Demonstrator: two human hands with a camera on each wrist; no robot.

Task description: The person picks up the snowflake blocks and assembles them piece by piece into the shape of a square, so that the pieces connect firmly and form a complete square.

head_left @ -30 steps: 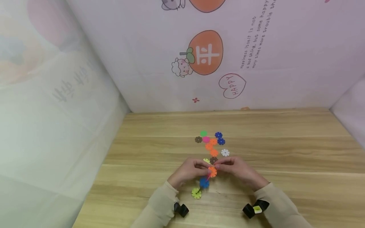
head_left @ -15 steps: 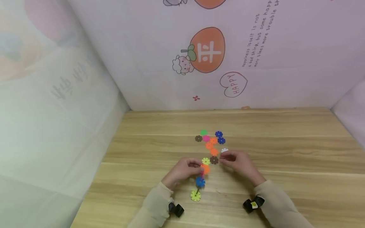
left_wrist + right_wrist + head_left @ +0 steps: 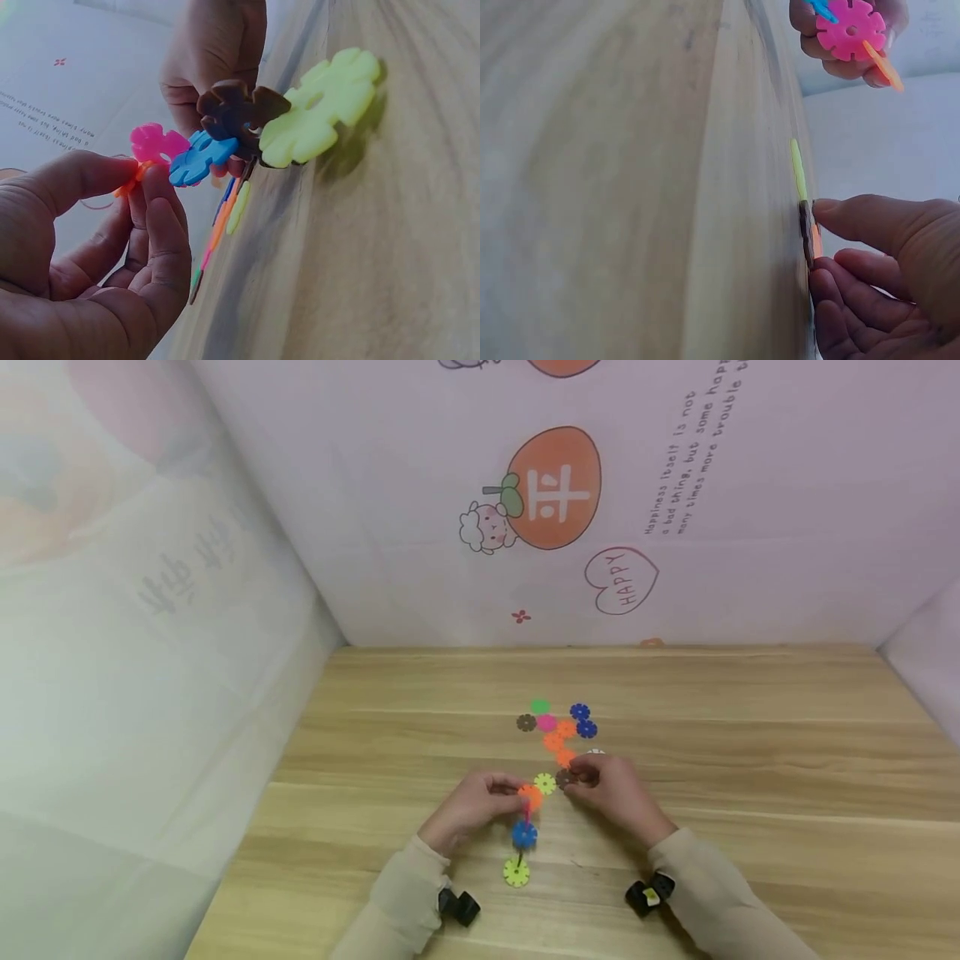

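My left hand (image 3: 474, 806) pinches an orange notched plastic disc (image 3: 532, 795) between thumb and fingers. From it runs a joined chain: a pink disc (image 3: 154, 142), a blue disc (image 3: 525, 835), a brown disc (image 3: 236, 109) and a yellow disc (image 3: 516, 873) at the near end. To the right, my right hand (image 3: 617, 793) is low at the tabletop, thumb and fingertips at opposite edges of a loose brown disc (image 3: 806, 232). A loose yellow disc (image 3: 545, 783) lies beside that one, between the hands.
Beyond the hands, loose discs lie on the wooden table (image 3: 750, 760): several orange ones (image 3: 553, 741), a pink one (image 3: 547, 723), a green one (image 3: 540, 705) and two dark blue ones (image 3: 580, 712). My right hand partly covers a white disc (image 3: 596, 752). A printed cloth (image 3: 420, 568) stands behind.
The orange disc was between both hands; the right hand has let go and moved away to the loose brown disc. The left hand has drawn the chain slightly left.
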